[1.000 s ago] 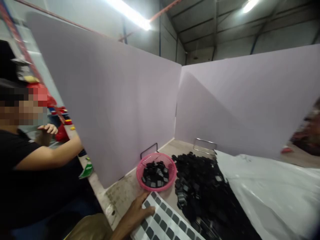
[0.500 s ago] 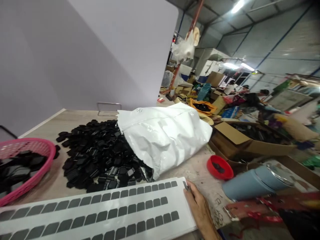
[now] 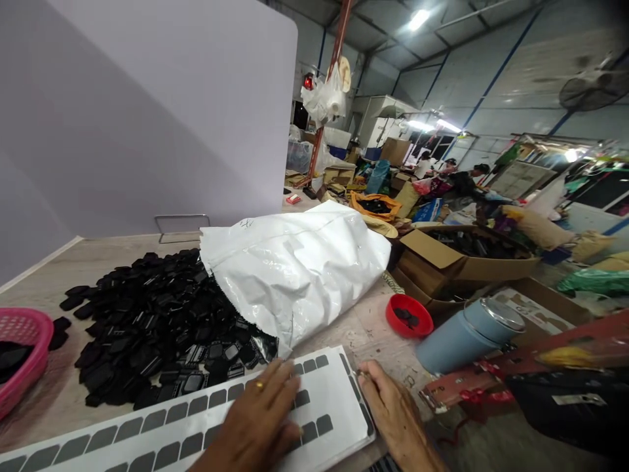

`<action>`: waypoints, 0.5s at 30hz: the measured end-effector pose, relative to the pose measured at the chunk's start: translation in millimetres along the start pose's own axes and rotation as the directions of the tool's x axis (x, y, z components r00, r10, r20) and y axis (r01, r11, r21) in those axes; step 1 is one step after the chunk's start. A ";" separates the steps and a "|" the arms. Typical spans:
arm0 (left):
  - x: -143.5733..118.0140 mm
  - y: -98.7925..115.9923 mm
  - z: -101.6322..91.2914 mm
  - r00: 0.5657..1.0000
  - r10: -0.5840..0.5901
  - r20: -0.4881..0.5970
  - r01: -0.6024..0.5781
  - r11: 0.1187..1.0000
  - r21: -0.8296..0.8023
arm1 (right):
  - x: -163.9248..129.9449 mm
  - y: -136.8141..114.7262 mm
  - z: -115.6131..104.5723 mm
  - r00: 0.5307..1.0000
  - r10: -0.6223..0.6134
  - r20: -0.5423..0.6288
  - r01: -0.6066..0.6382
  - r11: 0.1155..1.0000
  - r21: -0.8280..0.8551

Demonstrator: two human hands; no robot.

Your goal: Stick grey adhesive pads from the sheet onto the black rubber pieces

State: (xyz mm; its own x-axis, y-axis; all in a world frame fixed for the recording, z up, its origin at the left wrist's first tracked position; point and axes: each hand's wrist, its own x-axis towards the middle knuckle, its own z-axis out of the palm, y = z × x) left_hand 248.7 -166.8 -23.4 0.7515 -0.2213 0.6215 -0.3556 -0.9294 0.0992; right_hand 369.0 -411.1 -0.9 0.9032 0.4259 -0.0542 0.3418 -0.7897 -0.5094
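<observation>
Here left hand [image 3: 255,419] flat, open on sticker sheet [image 3: 162,426]; right hand [image 3: 393,416] pinching sheet edge; no legible writing.

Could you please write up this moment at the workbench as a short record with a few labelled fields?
left hand: left hand lies flat on the white sheet of grey stickers
right hand: right hand at the sheet's right end, pinching something small; cannot tell what
behind sheet: pile of black parts spilling from a white bag
far left: pink basket with black parts
right side: red bowl, blue tumbler on its side
</observation>
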 end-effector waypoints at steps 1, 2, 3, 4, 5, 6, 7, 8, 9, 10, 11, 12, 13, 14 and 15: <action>13.5 8.1 12.1 0.996 0.086 0.008 -0.086 0.995 0.041 | 2.2 -5.4 0.9 0.999 -0.036 -0.006 0.036 0.999 -0.021; 23.5 15.1 23.0 0.985 0.168 0.028 -0.170 0.984 0.058 | 4.7 -9.4 1.8 0.998 -0.068 -0.013 0.067 0.997 -0.045; 29.6 20.8 32.3 0.971 0.240 0.026 -0.241 0.967 0.079 | 7.2 -12.0 2.7 0.996 -0.091 -0.020 0.089 0.993 -0.071; 31.8 25.1 40.0 0.957 0.291 0.020 -0.291 0.951 0.104 | 9.7 -13.1 3.4 0.994 -0.111 -0.025 0.108 0.990 -0.093; 31.0 28.3 46.2 0.947 0.321 0.004 -0.318 0.939 0.131 | 12.0 -13.3 4.2 0.991 -0.130 -0.026 0.127 0.986 -0.108; 28.0 30.3 51.2 0.940 0.341 -0.013 -0.335 0.929 0.156 | 14.2 -12.7 5.1 0.989 -0.147 -0.028 0.142 0.983 -0.117; 23.9 31.6 55.5 0.937 0.349 -0.026 -0.340 0.924 0.175 | 16.1 -11.7 6.2 0.986 -0.161 -0.031 0.156 0.980 -0.124; 19.6 32.3 59.4 0.936 0.350 -0.033 -0.339 0.923 0.184 | 17.9 -10.8 7.5 0.984 -0.176 -0.033 0.171 0.976 -0.135; 15.8 32.6 63.4 0.936 0.351 -0.034 -0.339 0.923 0.184 | 19.8 -10.0 9.0 0.981 -0.191 -0.035 0.184 0.972 -0.148; 12.8 32.6 67.6 0.937 0.345 -0.054 -0.330 0.927 0.178 | 21.7 -9.6 10.8 0.978 -0.204 -0.038 0.195 0.967 -0.163; 10.9 32.4 71.9 0.938 0.331 -0.102 -0.312 0.935 0.170 | 23.6 -9.6 12.7 0.976 -0.216 -0.041 0.205 0.962 -0.179; 10.0 31.8 76.1 0.936 0.315 -0.155 -0.290 0.943 0.162 | 25.7 -9.9 14.6 0.973 -0.229 -0.043 0.216 0.956 -0.197; 9.8 30.9 79.8 0.931 0.308 -0.198 -0.280 0.947 0.156 | 27.9 -10.4 16.5 0.969 -0.242 -0.042 0.228 0.949 -0.216; 10.2 29.6 82.7 0.925 0.311 -0.218 -0.282 0.947 0.154 | 30.0 -11.2 18.3 0.966 -0.257 -0.040 0.241 0.942 -0.235; 10.9 28.0 84.4 0.924 0.320 -0.208 -0.292 0.944 0.157 | 32.1 -12.2 19.8 0.962 -0.272 -0.035 0.254 0.933 -0.253</action>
State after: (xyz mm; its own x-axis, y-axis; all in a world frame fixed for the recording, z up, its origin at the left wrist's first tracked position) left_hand 293.8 -220.2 -79.4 0.4648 -0.4406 0.7680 -0.4676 -0.8587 -0.2097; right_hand 388.7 -379.0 -13.4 0.7850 0.6085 0.1165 0.6145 -0.7407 -0.2718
